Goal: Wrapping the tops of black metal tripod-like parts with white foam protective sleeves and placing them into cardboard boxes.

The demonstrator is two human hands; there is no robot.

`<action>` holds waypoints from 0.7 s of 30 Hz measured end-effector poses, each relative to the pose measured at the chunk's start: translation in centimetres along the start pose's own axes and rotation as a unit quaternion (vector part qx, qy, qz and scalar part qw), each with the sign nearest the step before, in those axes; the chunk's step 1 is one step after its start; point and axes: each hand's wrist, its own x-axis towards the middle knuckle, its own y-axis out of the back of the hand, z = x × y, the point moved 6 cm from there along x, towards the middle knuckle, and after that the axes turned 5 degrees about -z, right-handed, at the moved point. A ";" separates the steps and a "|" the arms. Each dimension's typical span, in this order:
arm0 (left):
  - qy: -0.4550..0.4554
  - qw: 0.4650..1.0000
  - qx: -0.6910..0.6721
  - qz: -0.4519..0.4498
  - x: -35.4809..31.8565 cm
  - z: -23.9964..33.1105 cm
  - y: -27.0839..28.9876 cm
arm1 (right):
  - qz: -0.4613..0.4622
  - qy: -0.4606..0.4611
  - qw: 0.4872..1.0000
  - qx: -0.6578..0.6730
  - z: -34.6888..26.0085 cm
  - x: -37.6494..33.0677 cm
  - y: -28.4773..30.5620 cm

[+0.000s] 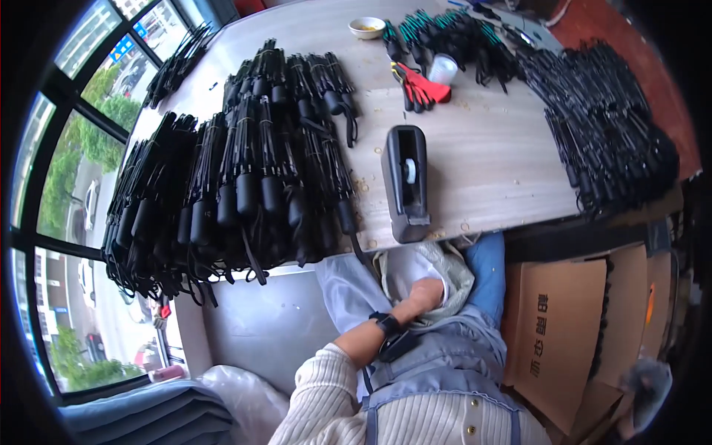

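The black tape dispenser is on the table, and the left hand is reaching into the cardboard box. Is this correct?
Not quite: in the head view, the left hand is in the open pale bag; the cardboard box is to the right. The black tape dispenser is indeed on the table.

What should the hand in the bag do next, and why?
Probably slide the left hand slowly up out of the pale open bag. Its fingers are hidden inside, so I can't see whether they hold anything, and the table edge is close by, so going gently seems wise.
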 end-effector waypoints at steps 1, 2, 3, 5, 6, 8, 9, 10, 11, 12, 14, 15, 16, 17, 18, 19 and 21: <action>-0.032 0.999 -0.003 0.003 -0.1 -0.7 -0.5 | -0.029 -0.132 0.974 0.184 0.8 3.5 -3.6; -0.061 0.998 -0.005 0.005 -0.4 -1.7 -0.7 | -0.025 0.079 0.988 -0.127 -1.5 8.8 -8.4; -0.070 0.995 -0.051 0.040 -1.7 -2.1 1.5 | -0.246 0.256 0.916 -0.187 -3.6 16.5 -12.8; -0.073 0.987 -0.109 0.092 -4.8 -2.7 5.1 | -0.285 0.110 0.950 -0.062 -1.8 27.2 -21.2; -0.036 0.984 -0.112 0.134 -5.6 -3.0 7.0 | -0.315 0.111 0.942 -0.035 -0.9 31.8 -24.9; 0.019 0.975 -0.121 0.186 -5.7 -4.4 7.8 | -0.370 0.195 0.904 -0.086 -0.8 39.4 -33.5; 0.018 0.965 -0.050 0.258 -5.1 -4.3 7.7 | -0.353 0.310 0.865 -0.177 -1.8 41.9 -36.5; 0.026 0.946 0.026 0.321 -5.0 -4.8 7.2 | -0.328 0.420 0.808 -0.252 -3.0 43.3 -40.3; 0.034 0.920 0.105 0.375 -5.6 -5.2 6.7 | -0.335 0.439 0.791 -0.263 -3.7 44.5 -44.2; 0.040 0.919 0.105 0.377 -5.8 -5.7 6.3 | -0.334 0.454 0.776 -0.284 -4.6 45.1 -47.1; 0.006 0.988 0.054 0.144 -4.1 -5.8 4.1 | -0.358 0.358 0.729 -0.461 -5.1 45.0 -52.5; -0.003 0.987 0.057 0.150 -3.7 -5.4 4.7 | -0.345 0.346 0.724 -0.487 -4.6 45.0 -53.6; 0.013 0.982 0.008 0.190 -3.9 -5.5 5.7 | -0.331 0.331 0.720 -0.512 -3.4 45.3 -54.8; 0.025 0.973 -0.038 0.228 -4.2 -5.6 6.8 | -0.310 0.334 0.729 -0.511 -2.1 46.4 -55.9; 0.035 0.960 -0.081 0.267 -4.5 -5.7 8.1 | -0.285 0.337 0.738 -0.510 -2.0 47.4 -56.2; 0.067 0.972 -0.064 0.217 -4.6 -5.4 8.5 | -0.243 0.369 0.770 -0.461 -2.1 47.7 -56.0; 0.092 0.980 -0.027 0.175 -3.0 -6.4 5.0 | -0.161 0.391 0.799 -0.428 -3.4 48.9 -54.2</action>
